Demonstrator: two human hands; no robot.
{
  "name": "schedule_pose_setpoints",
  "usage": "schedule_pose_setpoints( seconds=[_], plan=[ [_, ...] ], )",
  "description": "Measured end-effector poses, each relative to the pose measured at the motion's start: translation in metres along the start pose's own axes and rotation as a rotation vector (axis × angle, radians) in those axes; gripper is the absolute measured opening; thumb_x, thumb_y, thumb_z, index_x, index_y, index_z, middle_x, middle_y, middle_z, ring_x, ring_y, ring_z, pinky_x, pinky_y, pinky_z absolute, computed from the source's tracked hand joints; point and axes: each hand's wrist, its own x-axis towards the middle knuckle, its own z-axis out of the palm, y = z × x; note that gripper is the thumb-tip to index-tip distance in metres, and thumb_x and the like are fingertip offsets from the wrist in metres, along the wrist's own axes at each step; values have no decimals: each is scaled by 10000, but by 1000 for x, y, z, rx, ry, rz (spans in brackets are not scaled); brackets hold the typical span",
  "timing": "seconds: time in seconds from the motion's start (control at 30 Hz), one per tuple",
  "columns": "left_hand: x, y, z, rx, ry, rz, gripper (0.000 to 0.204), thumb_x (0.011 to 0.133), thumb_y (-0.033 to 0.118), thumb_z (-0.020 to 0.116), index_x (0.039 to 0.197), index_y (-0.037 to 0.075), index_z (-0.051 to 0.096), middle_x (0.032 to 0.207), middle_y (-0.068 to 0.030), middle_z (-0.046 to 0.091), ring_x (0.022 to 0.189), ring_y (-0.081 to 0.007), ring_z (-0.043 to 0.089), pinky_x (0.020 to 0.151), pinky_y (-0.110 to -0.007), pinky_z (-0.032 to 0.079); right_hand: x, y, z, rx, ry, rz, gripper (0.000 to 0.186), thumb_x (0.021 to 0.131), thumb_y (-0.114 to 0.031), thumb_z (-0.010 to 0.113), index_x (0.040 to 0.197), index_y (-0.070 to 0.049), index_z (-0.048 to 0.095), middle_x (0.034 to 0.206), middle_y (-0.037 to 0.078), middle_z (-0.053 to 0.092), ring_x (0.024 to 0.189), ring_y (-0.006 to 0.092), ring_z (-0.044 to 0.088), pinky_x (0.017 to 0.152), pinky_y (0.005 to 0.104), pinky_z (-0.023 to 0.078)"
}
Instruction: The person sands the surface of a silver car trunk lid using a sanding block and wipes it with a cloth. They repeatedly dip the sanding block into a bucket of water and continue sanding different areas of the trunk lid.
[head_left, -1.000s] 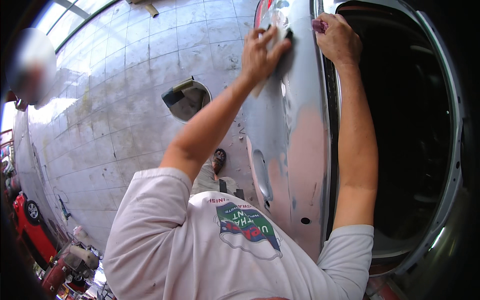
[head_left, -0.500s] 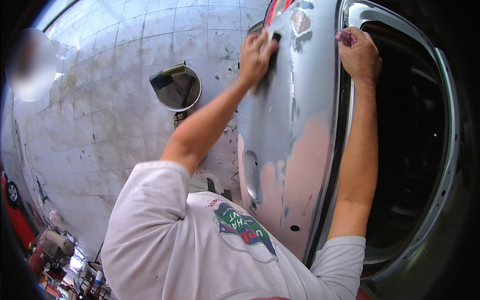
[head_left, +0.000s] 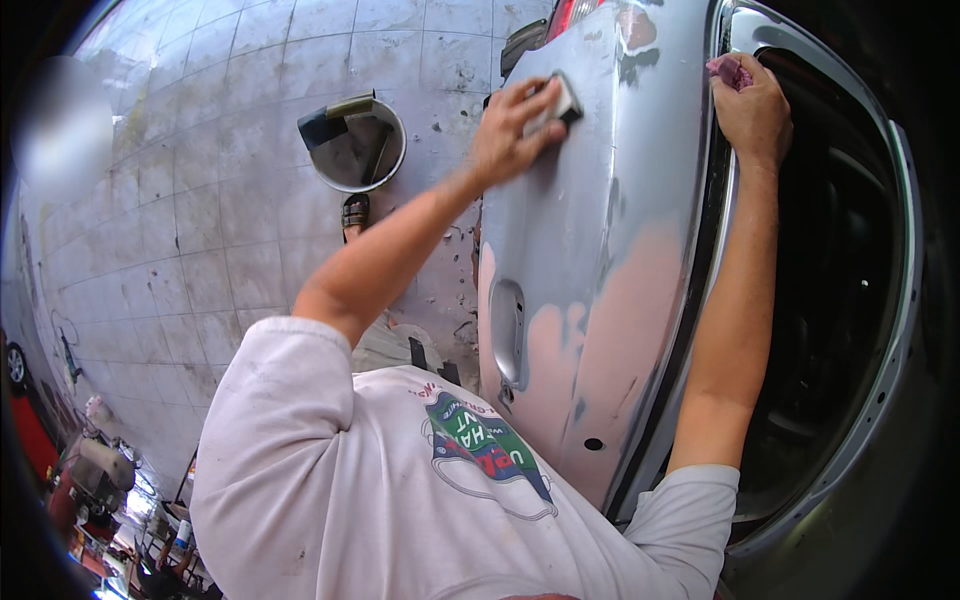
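Observation:
My left hand (head_left: 512, 132) is closed around a sanding block (head_left: 566, 98), pale on top with a dark edge. The block lies against the grey car body panel (head_left: 560, 215), near the panel's far end. Part of the block is hidden under my fingers. My right hand (head_left: 755, 112) rests at the far corner of the window opening, beside the dark rubber strip. Its fingers pinch a crumpled pinkish-purple pad (head_left: 729, 72), whose exact kind I cannot make out. Salmon-coloured patches (head_left: 640, 300) cover the nearer part of the panel.
A recessed door handle (head_left: 509, 335) and a round dark hole (head_left: 593, 444) sit in the near panel. A red tail light (head_left: 573, 14) is at the far end. On the tiled floor, left, stands a bucket (head_left: 399, 150) with dark pieces over its rim, beside a sandalled foot (head_left: 355, 212).
The view has shifted, so the car sits further right. Along the panel, my left hand with the sanding block has slid toward me. My right hand keeps its place at the window corner.

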Motion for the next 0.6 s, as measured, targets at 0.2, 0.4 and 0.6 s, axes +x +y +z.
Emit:
schedule_pose_setpoints(
  seconds=[0.2, 0.4, 0.6],
  plan=[
    [-98, 51, 8, 56, 12, 157, 680, 947, 348, 773, 1557, 132, 564, 1547, -188, 526, 1327, -389, 541, 1116, -512, 445, -3, 8, 6, -19, -10, -5, 236, 938, -396, 750, 1148, -292, 780, 1167, 34, 754, 1069, 336, 745, 884, 485, 607],
    [-98, 40, 4, -1, -77, 160, 725, 930, 447, 796, 1530, 96, 591, 1487, -218, 564, 1322, -404, 552, 1123, -504, 441, -5, 5, -8, -30, -33, 43, 232, 942, -394, 739, 1140, -281, 777, 1171, 30, 755, 1071, 342, 741, 894, 484, 604],
    [50, -35, 21, 121, 239, -161, 608, 985, 470, 716, 1429, 58, 666, 1428, -222, 611, 1236, -413, 576, 1069, -493, 471, 0, -20, 0, -3, -42, 43, 231, 928, -360, 754, 1136, -264, 771, 1189, 25, 749, 1092, 343, 731, 911, 488, 595]
  ],
)
